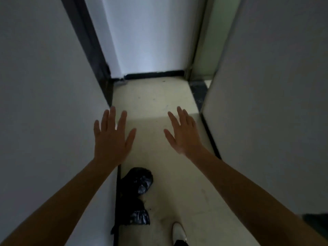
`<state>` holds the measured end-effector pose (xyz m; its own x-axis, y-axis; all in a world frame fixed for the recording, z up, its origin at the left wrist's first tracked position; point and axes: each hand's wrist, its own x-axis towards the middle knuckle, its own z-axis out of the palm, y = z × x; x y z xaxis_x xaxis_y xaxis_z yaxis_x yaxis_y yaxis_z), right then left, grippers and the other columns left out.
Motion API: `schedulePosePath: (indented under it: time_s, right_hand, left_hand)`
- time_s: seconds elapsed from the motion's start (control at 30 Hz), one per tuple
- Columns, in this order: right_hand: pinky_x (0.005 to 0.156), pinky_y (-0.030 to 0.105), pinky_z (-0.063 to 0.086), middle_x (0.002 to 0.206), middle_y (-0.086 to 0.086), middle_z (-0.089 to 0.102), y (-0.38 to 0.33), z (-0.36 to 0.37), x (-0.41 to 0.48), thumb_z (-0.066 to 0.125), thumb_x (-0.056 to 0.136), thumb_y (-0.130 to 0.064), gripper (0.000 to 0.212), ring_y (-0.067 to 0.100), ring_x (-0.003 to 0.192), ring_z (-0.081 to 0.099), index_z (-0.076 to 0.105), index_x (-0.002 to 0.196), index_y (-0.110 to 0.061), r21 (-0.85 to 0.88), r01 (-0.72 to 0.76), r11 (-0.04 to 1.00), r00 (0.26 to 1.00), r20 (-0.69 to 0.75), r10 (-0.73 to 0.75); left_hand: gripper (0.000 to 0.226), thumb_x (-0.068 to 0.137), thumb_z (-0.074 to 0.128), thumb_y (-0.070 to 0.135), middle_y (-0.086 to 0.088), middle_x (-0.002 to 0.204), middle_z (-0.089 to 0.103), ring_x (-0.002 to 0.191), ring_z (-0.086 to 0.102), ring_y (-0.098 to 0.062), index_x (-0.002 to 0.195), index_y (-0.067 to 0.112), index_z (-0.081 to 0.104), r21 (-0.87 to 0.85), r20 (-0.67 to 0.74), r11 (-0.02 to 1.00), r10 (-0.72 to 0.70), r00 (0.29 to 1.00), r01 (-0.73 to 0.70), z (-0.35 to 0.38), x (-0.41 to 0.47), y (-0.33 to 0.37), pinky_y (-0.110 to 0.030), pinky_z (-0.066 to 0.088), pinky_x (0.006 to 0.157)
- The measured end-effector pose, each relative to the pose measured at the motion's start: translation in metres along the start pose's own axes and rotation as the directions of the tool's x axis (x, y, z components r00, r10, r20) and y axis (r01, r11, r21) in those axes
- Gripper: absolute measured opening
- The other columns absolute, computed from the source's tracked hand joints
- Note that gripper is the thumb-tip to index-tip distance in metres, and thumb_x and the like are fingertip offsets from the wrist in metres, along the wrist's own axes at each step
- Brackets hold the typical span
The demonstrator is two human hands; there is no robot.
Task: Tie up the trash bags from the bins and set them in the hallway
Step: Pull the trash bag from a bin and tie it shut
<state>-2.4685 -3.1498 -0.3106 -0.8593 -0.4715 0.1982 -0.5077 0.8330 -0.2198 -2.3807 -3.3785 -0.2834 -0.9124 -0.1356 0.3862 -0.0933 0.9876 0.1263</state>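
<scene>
- Left hand (113,137) and right hand (182,134) are held out flat above the floor (159,103), fingers straight and spread, holding nothing
- The far trash bag (140,178) and the near trash bag (136,215) lie at the floor's left edge against the left wall (44,103); it is too dark to tell any knot
- Their crumpled, glossy film suggests soft, light, slippery loads; the gathered neck looks the safest hold, since thin sides may tear
- A white shoe (179,229) stands near the near trash bag
</scene>
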Motion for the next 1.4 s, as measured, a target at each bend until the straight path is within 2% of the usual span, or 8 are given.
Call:
schedulePosePath:
  time_s: [0.13, 0.3, 0.43, 0.63, 0.77, 0.9, 1.13, 1.4]
  right_hand:
    - [0.121, 0.051, 0.015, 0.164, 0.018, 0.010, 0.031, -0.135, -0.084, 0.028, 0.101, -0.056, 0.068, 0.036, 0.151, 0.013, 0.016, 0.157, -0.019, -0.156, -0.210, 0.965, 0.957, -0.233, 0.171]
    - [0.123, 0.048, 0.011, 0.165, 0.016, 0.004, 0.059, -0.258, -0.240, 0.028, 0.100, -0.059, 0.070, 0.033, 0.152, 0.007, 0.014, 0.157, -0.021, -0.276, -0.544, 0.792, 0.794, -0.473, 0.381]
    - [0.122, 0.049, 0.013, 0.164, 0.017, 0.009, 0.069, -0.338, -0.395, 0.033, 0.099, -0.059, 0.069, 0.035, 0.151, 0.011, 0.020, 0.156, -0.022, -0.287, -0.794, 0.535, 0.583, -0.609, 0.538]
    - [0.122, 0.051, 0.010, 0.165, 0.014, 0.001, 0.060, -0.417, -0.615, 0.033, 0.096, -0.061, 0.073, 0.032, 0.152, 0.003, 0.014, 0.156, -0.024, -0.171, -0.968, 0.183, 0.249, -0.742, 0.622]
    - [0.121, 0.053, 0.015, 0.164, 0.015, 0.005, 0.072, -0.441, -0.735, 0.040, 0.096, -0.057, 0.072, 0.033, 0.151, 0.007, 0.016, 0.155, -0.023, -0.086, -0.993, 0.076, 0.114, -0.791, 0.601]
    - [0.121, 0.052, 0.017, 0.164, 0.017, 0.007, 0.106, -0.450, -0.831, 0.039, 0.096, -0.057, 0.071, 0.032, 0.151, 0.011, 0.018, 0.155, -0.023, -0.063, -0.998, 0.015, 0.059, -0.786, 0.615]
    - [0.120, 0.053, 0.020, 0.163, 0.018, 0.008, 0.185, -0.462, -0.956, 0.037, 0.096, -0.058, 0.074, 0.034, 0.150, 0.014, 0.017, 0.155, -0.019, -0.108, -0.994, -0.014, 0.068, -0.715, 0.696]
    - [0.119, 0.053, 0.021, 0.162, 0.019, 0.012, 0.372, -0.502, -1.043, 0.045, 0.096, -0.054, 0.074, 0.035, 0.149, 0.017, 0.020, 0.155, -0.018, -0.072, -0.997, -0.007, 0.046, -0.702, 0.710]
  left_hand:
    - [0.063, 0.101, 0.037, 0.048, -0.025, 0.158, 0.023, 0.145, 0.024, -0.042, 0.150, 0.009, 0.034, -0.075, -0.180, 0.962, 0.247, 0.952, -0.264, -0.083, 0.028, 0.083, -0.061, 0.022, 0.114]
    - [0.065, 0.099, 0.034, 0.050, -0.026, 0.158, 0.023, 0.144, 0.023, -0.043, 0.150, 0.009, 0.034, -0.250, -0.326, 0.815, 0.438, 0.838, -0.523, -0.134, 0.020, 0.217, -0.060, 0.023, 0.112]
    - [0.067, 0.098, 0.032, 0.050, -0.028, 0.157, 0.024, 0.142, 0.027, -0.045, 0.150, 0.008, 0.035, -0.388, -0.331, 0.593, 0.625, 0.707, -0.706, -0.163, -0.039, 0.362, -0.061, 0.024, 0.111]
    - [0.068, 0.098, 0.029, 0.052, -0.023, 0.160, 0.019, 0.146, 0.022, -0.042, 0.153, 0.012, 0.029, -0.439, -0.422, 0.280, 0.774, 0.471, -0.854, -0.232, -0.173, 0.534, -0.062, 0.021, 0.112]
    - [0.067, 0.100, 0.028, 0.053, -0.019, 0.164, 0.010, 0.150, 0.011, -0.036, 0.155, 0.016, 0.022, -0.411, -0.483, 0.130, 0.809, 0.336, -0.903, -0.268, -0.250, 0.634, -0.059, 0.015, 0.117]
    - [0.067, 0.100, 0.025, 0.055, -0.017, 0.164, 0.010, 0.151, 0.012, -0.034, 0.155, 0.019, 0.021, -0.442, -0.441, 0.088, 0.845, 0.302, -0.892, -0.272, -0.321, 0.734, -0.058, 0.016, 0.117]
    - [0.070, 0.099, 0.021, 0.058, -0.017, 0.164, 0.009, 0.150, 0.011, -0.034, 0.156, 0.018, 0.018, -0.515, -0.309, 0.064, 0.916, 0.255, -0.855, -0.253, -0.422, 0.871, -0.061, 0.019, 0.116]
    - [0.069, 0.099, 0.025, 0.057, -0.018, 0.163, 0.011, 0.150, 0.014, -0.035, 0.155, 0.017, 0.019, -0.502, -0.364, 0.038, 0.897, 0.251, -0.864, -0.213, -0.426, 1.057, -0.059, 0.020, 0.116]
